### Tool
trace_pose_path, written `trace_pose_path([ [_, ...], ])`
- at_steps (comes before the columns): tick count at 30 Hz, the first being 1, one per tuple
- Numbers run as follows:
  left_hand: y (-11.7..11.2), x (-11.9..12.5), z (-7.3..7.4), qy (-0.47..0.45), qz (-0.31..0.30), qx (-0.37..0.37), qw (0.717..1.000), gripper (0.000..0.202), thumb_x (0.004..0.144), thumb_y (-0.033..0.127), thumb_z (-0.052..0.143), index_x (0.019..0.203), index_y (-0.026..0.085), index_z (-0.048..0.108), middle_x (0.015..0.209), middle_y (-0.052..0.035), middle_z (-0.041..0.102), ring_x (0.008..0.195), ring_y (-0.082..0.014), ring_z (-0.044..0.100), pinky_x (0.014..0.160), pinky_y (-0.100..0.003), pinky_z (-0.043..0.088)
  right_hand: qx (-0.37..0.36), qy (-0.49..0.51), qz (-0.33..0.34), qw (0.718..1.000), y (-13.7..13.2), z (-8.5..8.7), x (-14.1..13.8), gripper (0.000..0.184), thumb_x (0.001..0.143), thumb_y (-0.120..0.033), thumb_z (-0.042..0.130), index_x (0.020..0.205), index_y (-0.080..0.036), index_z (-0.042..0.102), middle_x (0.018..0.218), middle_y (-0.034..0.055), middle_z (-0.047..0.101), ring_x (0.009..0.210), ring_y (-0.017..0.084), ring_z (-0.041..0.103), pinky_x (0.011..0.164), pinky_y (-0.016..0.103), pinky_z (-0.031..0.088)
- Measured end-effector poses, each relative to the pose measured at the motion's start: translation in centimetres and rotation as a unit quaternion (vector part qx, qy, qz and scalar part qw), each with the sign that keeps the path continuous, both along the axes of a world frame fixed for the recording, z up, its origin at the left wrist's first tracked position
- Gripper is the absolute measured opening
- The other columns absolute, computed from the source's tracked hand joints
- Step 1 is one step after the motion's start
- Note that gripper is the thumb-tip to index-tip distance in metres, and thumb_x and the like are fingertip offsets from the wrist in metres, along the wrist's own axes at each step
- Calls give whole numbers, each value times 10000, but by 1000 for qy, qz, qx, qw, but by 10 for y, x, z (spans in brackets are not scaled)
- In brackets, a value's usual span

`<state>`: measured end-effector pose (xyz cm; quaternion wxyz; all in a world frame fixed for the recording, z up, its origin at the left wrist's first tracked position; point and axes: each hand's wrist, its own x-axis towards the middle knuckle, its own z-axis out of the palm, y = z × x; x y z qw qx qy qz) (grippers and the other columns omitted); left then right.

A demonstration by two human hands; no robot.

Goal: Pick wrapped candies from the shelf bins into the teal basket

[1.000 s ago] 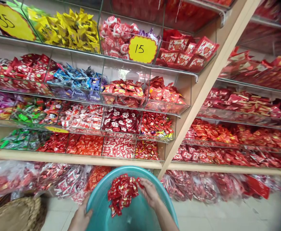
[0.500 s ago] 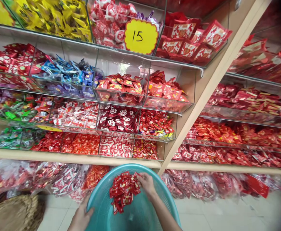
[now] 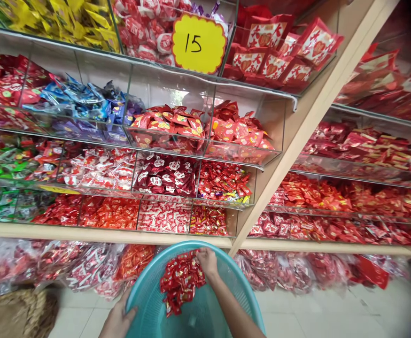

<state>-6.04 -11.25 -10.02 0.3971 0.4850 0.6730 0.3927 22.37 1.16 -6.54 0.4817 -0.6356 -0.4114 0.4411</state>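
A teal plastic basket (image 3: pixel 240 293) with a perforated wall fills the bottom middle of the view. My left hand (image 3: pixel 118 317) grips its left rim, thumb on the inside and fingers around the outside. Red-wrapped candies (image 3: pixel 180 284) lie heaped against the far inner wall. Over the right edge of that heap is my right hand (image 3: pixel 207 263), its fingers curled and pressed to the wrappers. What sits between those fingertips is hidden.
Tilted clear bins of wrapped candies (image 3: pixel 166 176) line the wooden shelves ahead, with a yellow "15" price tag (image 3: pixel 198 43) above. Bagged candies (image 3: pixel 89 270) lie below the bottom shelf. A woven basket (image 3: pixel 18 312) stands at lower left on the tiled floor (image 3: pixel 74 319).
My right hand has shifted slightly up and left at the candy heap. The left hand keeps its hold on the rim. Most of the shelf view has drifted a little left.
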Motion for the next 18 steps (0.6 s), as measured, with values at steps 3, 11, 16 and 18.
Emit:
trace_pose_path([
  [3, 2, 3, 1, 11, -12, 1, 1000, 707, 597, 438, 579, 1232, 131, 532, 1368, -119, 550, 1330, -271, 437, 1168, -399, 261, -16, -10, -10, 1000, -1, -4, 1, 259, 616, -391, 686, 680, -199, 524, 525, -12, 585, 510, 169, 603, 478, 246, 458],
  [11, 1, 3, 12, 64, 2, -6, 998, 634, 650, 415, 550, 1227, 155, 540, 1316, -104, 596, 1310, -278, 462, 1161, -435, 267, -8, -126, -18, 992, -15, -10, 3, 278, 698, -419, 649, 567, -232, 490, 475, -15, 567, 527, 175, 573, 523, 254, 412],
  [16, 0, 2, 12, 71, -1, -2, 997, 625, 668, 403, 551, 1242, 156, 528, 1330, -105, 583, 1301, -280, 472, 1142, -434, 304, 24, -182, -8, 983, -36, -21, 0, 268, 795, -452, 559, 651, -230, 522, 570, 12, 621, 553, 182, 586, 562, 260, 398],
  [18, 0, 3, 13, 72, -6, -9, 997, 633, 674, 406, 552, 1257, 162, 517, 1331, -95, 585, 1283, -273, 493, 1135, -416, 323, 29, -204, 5, 978, -42, -25, -1, 260, 798, -453, 564, 684, -220, 539, 597, 18, 628, 573, 185, 592, 560, 258, 391],
])
